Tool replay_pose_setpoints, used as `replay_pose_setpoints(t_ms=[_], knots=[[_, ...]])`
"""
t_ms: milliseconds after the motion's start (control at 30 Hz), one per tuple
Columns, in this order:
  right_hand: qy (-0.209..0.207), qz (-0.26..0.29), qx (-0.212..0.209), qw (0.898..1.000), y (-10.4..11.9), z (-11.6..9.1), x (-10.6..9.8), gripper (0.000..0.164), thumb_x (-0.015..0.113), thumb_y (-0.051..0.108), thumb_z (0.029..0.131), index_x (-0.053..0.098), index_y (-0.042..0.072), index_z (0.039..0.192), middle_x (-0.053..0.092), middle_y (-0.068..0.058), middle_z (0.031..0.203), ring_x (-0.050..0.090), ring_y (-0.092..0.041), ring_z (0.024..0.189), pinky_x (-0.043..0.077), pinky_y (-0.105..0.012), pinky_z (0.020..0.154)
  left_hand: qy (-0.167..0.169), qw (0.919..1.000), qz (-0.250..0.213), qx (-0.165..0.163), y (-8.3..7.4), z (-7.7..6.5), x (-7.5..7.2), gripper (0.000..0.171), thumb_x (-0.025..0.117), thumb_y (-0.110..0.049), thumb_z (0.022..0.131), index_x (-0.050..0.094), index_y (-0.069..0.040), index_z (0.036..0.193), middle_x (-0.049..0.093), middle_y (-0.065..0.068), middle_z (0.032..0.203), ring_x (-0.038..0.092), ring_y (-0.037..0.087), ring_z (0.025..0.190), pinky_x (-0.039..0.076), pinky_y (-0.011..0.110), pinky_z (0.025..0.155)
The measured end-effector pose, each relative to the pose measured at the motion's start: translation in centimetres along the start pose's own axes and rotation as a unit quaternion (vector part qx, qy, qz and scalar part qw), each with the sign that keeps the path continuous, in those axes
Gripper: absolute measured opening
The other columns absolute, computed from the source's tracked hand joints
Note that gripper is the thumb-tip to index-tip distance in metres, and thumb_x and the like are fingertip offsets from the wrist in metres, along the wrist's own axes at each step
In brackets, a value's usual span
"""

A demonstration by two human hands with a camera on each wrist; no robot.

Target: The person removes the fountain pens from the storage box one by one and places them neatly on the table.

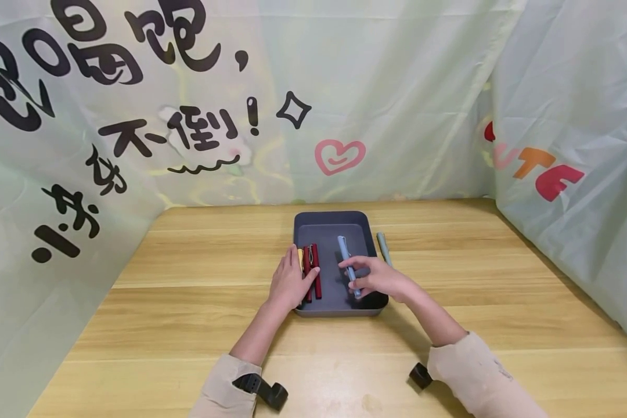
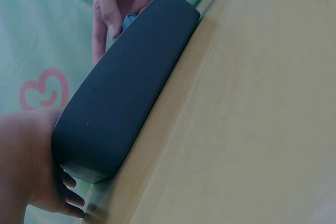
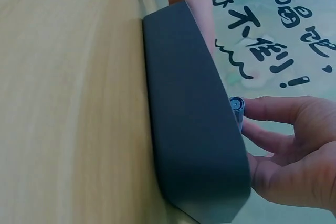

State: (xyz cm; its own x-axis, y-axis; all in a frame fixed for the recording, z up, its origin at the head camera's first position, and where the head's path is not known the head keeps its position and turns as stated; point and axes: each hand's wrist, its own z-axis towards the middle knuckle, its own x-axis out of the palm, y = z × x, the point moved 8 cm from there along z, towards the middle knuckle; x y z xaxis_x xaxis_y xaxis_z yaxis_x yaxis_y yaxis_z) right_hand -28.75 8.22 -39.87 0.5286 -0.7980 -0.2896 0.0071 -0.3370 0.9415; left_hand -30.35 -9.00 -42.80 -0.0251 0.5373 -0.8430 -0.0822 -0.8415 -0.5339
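Note:
In the head view, a dark grey rectangular tray [image 1: 339, 216] lies on the table between both hands. My right hand [image 1: 378, 276] pinches a light blue capped pen [image 1: 343, 248] between thumb and fingers over the tray's right half. The right wrist view shows the end of that pen [image 3: 237, 104] just past the rim. My left hand [image 1: 288, 283] lies over the tray's left wall, fingers fairly straight along the outside, thumb reaching in over two dark red pens [image 1: 315, 255]. Beside them a yellow pen [image 1: 300, 255] is mostly hidden by that hand.
A grey-green pen [image 1: 382, 247] lies on the wooden table [image 1: 188, 325] just outside the tray's right wall, partly behind the right hand. Printed cloth [image 1: 397, 87] hangs at the back and sides. Black bands with small devices [image 1: 277, 397] are worn near the sleeves.

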Motion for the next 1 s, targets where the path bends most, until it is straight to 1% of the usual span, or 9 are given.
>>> replay_pose_setpoints(t_ms=[133, 267, 433, 700, 800, 1000], knots=[[-0.010, -0.001, 0.000, 1.000, 0.1, -0.4, -0.6, 0.043, 0.058, -0.005, 0.085, 0.049, -0.002, 0.127, 0.041, -0.025, 0.119, 0.062, -0.029, 0.077, 0.052, -0.043, 0.069, 0.002, 1.0000, 0.002, 0.000, 0.1, 0.0, 0.1, 0.082, 0.046, -0.049, 0.092, 0.007, -0.001, 0.147, 0.014, 0.018, 0.149, 0.019, 0.033, 0.134, 0.019, 0.043, 0.106], [-0.010, 0.000, -0.009, 1.000, 0.3, -0.8, -1.1, 0.044, 0.057, -0.005, 0.085, 0.048, -0.004, 0.128, 0.037, -0.026, 0.124, 0.062, -0.028, 0.076, 0.052, -0.043, 0.069, 0.001, 1.0000, -0.001, -0.001, 0.2, 0.1, 0.2, 0.083, 0.047, -0.049, 0.092, 0.007, -0.001, 0.147, 0.014, 0.018, 0.150, 0.019, 0.033, 0.134, 0.019, 0.043, 0.106], [-0.014, 0.001, -0.010, 1.000, 0.2, -1.2, -1.9, 0.045, 0.058, -0.004, 0.085, 0.046, -0.004, 0.129, 0.036, -0.027, 0.125, 0.061, -0.026, 0.075, 0.052, -0.041, 0.070, 0.002, 1.0000, -0.003, -0.002, 0.2, 0.1, 0.2, 0.083, 0.047, -0.049, 0.092, 0.007, -0.001, 0.147, 0.014, 0.017, 0.150, 0.019, 0.033, 0.134, 0.019, 0.043, 0.106], [-0.025, -0.027, -0.015, 0.999, 0.3, -1.9, -3.2, 0.047, 0.058, -0.001, 0.085, 0.045, -0.003, 0.131, 0.033, -0.028, 0.128, 0.061, -0.024, 0.081, 0.052, -0.037, 0.070, -0.003, 1.0000, 0.002, 0.002, 0.0, 0.1, 0.2, 0.082, 0.047, -0.048, 0.092, 0.008, -0.001, 0.147, 0.014, 0.018, 0.149, 0.020, 0.033, 0.133, 0.020, 0.043, 0.106], [-0.023, -0.024, -0.017, 0.999, 0.2, -2.1, -3.6, 0.049, 0.058, -0.001, 0.085, 0.044, -0.003, 0.132, 0.030, -0.029, 0.132, 0.061, -0.023, 0.084, 0.051, -0.037, 0.070, -0.002, 1.0000, 0.001, 0.001, 0.0, 0.0, 0.2, 0.082, 0.047, -0.048, 0.092, 0.008, -0.001, 0.147, 0.014, 0.018, 0.150, 0.020, 0.033, 0.133, 0.020, 0.043, 0.106], [-0.019, -0.022, -0.029, 0.999, 0.3, -2.4, -4.4, 0.051, 0.058, 0.001, 0.085, 0.042, -0.005, 0.133, 0.030, -0.029, 0.132, 0.060, -0.025, 0.087, 0.050, -0.038, 0.070, -0.001, 1.0000, 0.000, 0.001, 0.0, 0.0, 0.1, 0.082, 0.047, -0.048, 0.092, 0.008, -0.001, 0.147, 0.014, 0.018, 0.149, 0.020, 0.034, 0.133, 0.019, 0.043, 0.106]])
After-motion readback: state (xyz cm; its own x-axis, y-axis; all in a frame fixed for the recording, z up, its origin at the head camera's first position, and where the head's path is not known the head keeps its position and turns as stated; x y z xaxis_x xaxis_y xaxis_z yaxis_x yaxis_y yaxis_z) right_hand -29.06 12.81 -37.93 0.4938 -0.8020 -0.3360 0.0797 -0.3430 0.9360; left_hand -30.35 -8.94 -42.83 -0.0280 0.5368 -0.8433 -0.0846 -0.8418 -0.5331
